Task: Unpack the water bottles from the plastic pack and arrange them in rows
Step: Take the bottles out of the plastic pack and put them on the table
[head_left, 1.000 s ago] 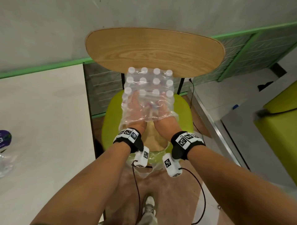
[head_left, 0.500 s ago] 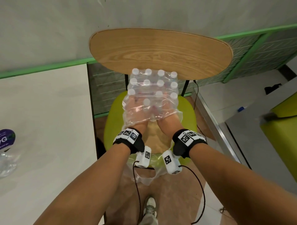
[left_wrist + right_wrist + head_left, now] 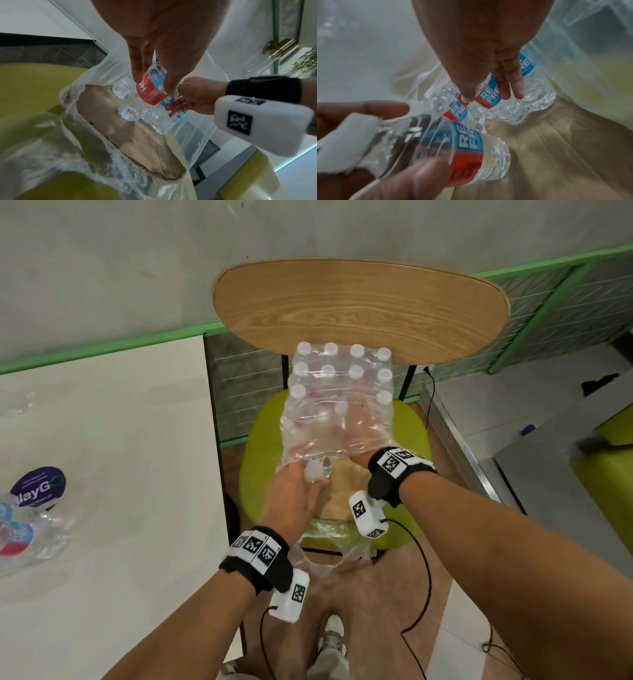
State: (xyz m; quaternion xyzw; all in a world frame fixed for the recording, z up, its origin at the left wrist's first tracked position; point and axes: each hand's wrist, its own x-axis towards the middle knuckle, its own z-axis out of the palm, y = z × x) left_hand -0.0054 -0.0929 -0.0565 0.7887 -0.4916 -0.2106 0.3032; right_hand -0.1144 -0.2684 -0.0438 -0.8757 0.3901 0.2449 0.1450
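A clear plastic pack [image 3: 339, 392] of white-capped water bottles stands on a cardboard sheet [image 3: 342, 494] on the green chair seat [image 3: 260, 467]. My left hand [image 3: 301, 491] is outside the pack's open near end and grips one water bottle [image 3: 313, 470] just below its cap. The left wrist view shows its fingers [image 3: 137, 73] on that bottle's red and blue label [image 3: 147, 93]. My right hand [image 3: 363, 426] is inside the wrap. Its thumb and fingers [image 3: 510, 88] curl round a standing bottle [image 3: 501, 112]. The pulled-out bottle [image 3: 467, 151] lies tilted in the foreground.
The wooden chair back [image 3: 359, 306] rises just behind the pack. A white table [image 3: 120, 440] lies to the left, with crumpled wrap and a purple label [image 3: 34, 508] at its left edge. Loose wrap [image 3: 325, 556] hangs off the seat front. Cables trail from both wristbands.
My left hand has come back out of the pack towards me, bringing one bottle with it. My right hand stays inside the wrap.
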